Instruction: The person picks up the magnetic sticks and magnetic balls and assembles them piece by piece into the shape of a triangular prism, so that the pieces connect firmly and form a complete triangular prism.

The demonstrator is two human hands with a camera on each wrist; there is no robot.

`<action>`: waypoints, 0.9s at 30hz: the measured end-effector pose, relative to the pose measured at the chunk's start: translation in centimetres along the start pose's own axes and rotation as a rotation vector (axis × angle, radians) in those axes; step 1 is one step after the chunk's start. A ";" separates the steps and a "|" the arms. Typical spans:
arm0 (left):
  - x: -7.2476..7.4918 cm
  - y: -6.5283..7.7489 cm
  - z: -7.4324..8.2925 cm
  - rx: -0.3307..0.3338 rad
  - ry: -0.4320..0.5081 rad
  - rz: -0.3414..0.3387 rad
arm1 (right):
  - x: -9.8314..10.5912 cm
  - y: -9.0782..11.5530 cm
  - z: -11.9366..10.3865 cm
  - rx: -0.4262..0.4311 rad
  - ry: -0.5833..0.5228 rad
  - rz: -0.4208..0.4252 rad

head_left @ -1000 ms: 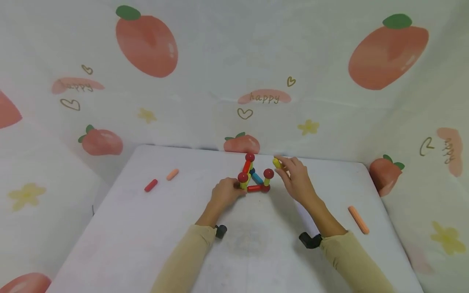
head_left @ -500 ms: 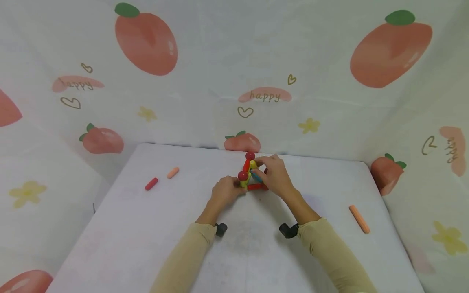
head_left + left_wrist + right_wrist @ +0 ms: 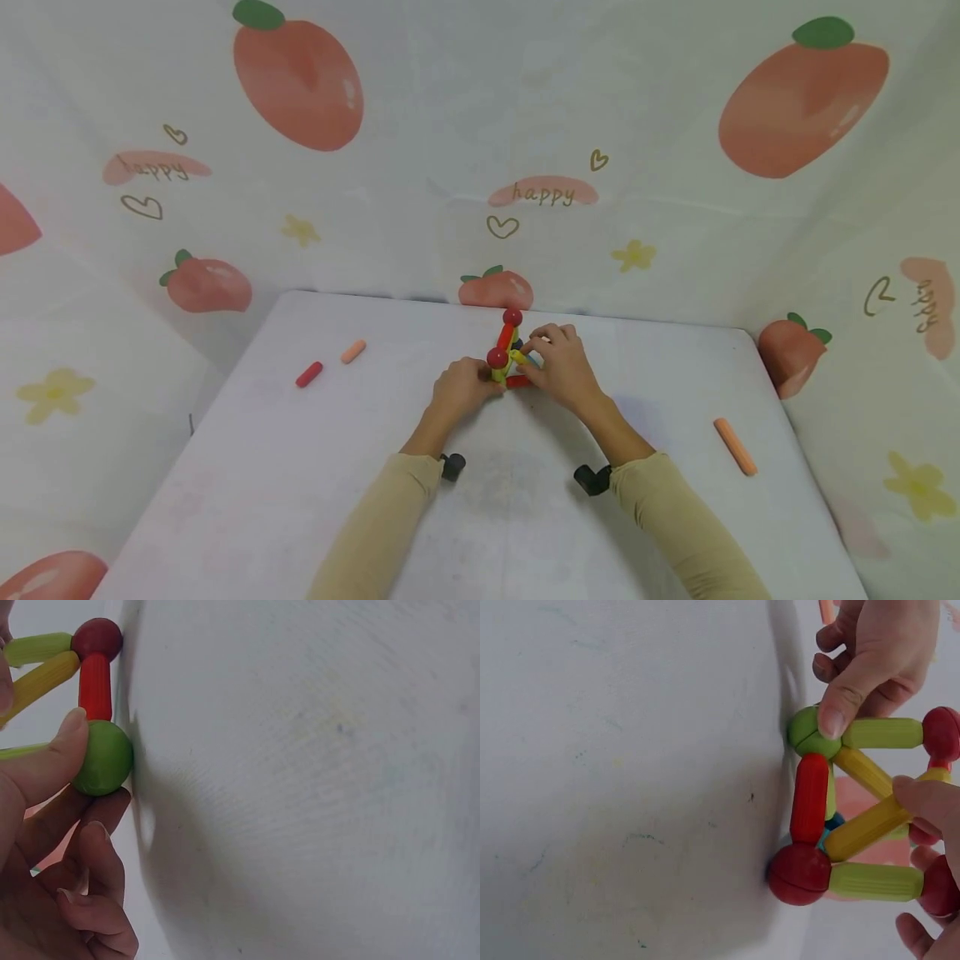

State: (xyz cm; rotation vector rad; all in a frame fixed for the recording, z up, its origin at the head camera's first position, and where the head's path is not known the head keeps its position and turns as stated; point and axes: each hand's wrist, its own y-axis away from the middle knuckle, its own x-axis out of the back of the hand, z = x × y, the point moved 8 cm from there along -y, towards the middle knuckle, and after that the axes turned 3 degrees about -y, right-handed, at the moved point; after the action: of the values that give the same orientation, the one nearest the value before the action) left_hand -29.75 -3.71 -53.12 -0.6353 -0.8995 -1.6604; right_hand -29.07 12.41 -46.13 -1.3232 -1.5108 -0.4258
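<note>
A frame of magnetic rods and balls stands at the far middle of the table, with red balls [image 3: 497, 357] on top. My left hand [image 3: 459, 390] pinches its green corner ball [image 3: 105, 759] low against the table. A red rod [image 3: 809, 799] joins that ball to a lower red ball [image 3: 799, 875]. My right hand [image 3: 562, 367] holds a yellow magnetic rod [image 3: 866, 827] slantwise between thumb and fingers. In the right wrist view its lower end meets the lower red ball; whether its upper end touches anything is unclear. Upright lime rods [image 3: 877, 882] rise from both corners.
On the left of the table [image 3: 480, 533] lie a short red rod [image 3: 309, 374] and a short orange rod [image 3: 353, 352]. A longer orange rod [image 3: 736, 447] lies at the right. A printed cloth [image 3: 420, 167] hangs right behind the table's far edge.
My right hand has carried the yellow rod leftward to the frame, then tilted and lowered it between the corners. The left hand has stayed on the green ball.
</note>
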 end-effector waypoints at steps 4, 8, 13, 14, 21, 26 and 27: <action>0.0 0.0 0.1 0.014 -0.009 -0.013 | 0.0 0.1 -0.4 0.027 0.032 0.002; 0.1 -0.1 0.5 0.015 -0.035 -0.022 | 0.0 0.2 -0.8 0.059 0.075 0.002; 0.2 -0.2 0.8 0.024 -0.078 -0.024 | -0.2 0.4 -0.5 0.042 0.055 -0.033; 0.1 -0.2 0.8 0.028 -0.082 -0.026 | -0.1 0.4 -0.2 0.016 0.020 -0.041; 0.2 -0.3 1.0 0.041 -0.075 -0.037 | 0.2 2.9 4.3 -0.344 -0.384 -0.051; 0.2 -0.4 1.3 0.032 -0.072 -0.041 | -2.3 4.6 6.2 -0.478 -0.484 -0.126; 0.1 -0.4 1.2 0.029 -0.074 -0.043 | -2.7 4.7 6.3 -0.483 -0.479 -0.129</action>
State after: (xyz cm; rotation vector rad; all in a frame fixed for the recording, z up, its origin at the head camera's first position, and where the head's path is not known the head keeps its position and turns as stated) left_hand -30.24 -2.72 -52.41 -0.6651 -0.9955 -1.6679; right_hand -28.16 17.60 -52.58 -1.8002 -1.9777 -0.6134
